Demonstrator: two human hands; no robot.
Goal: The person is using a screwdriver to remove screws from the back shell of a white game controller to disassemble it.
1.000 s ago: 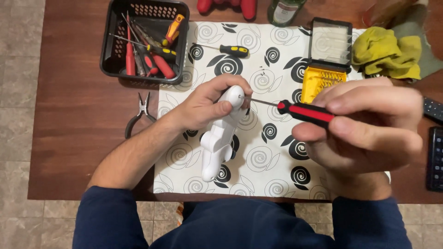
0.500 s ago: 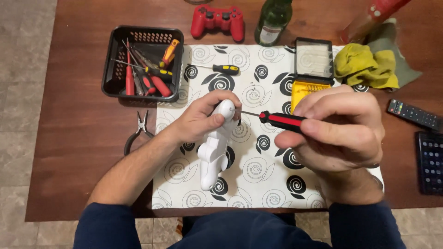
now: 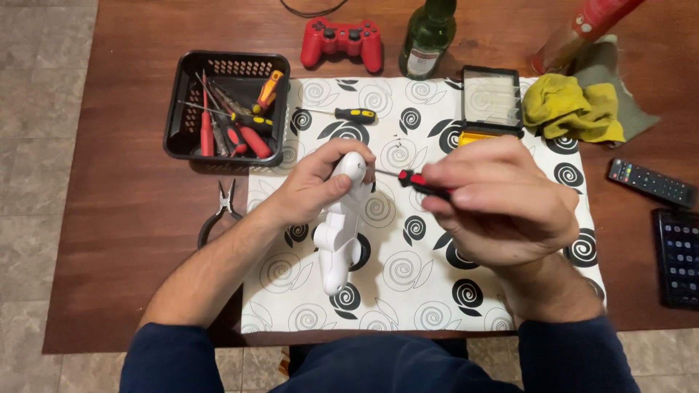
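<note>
Left hand (image 3: 317, 185): fingers being kept clamped around the white controller (image 3: 338, 229).
Right hand (image 3: 502, 200): fingers being closed on the red-handled screwdriver (image 3: 419, 180).
Progress: tip being pressed at the shell beside the left fingertips; casing not yet opened.

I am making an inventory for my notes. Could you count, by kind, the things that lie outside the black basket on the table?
Game controllers: 2, red and white, the white in the left hand
Screwdrivers: 2, one lying, one in the right hand
Pliers: 1
Green glass bottle: 1
Remote controls: 2
Yellow cloth: 1
Total: 9
</note>
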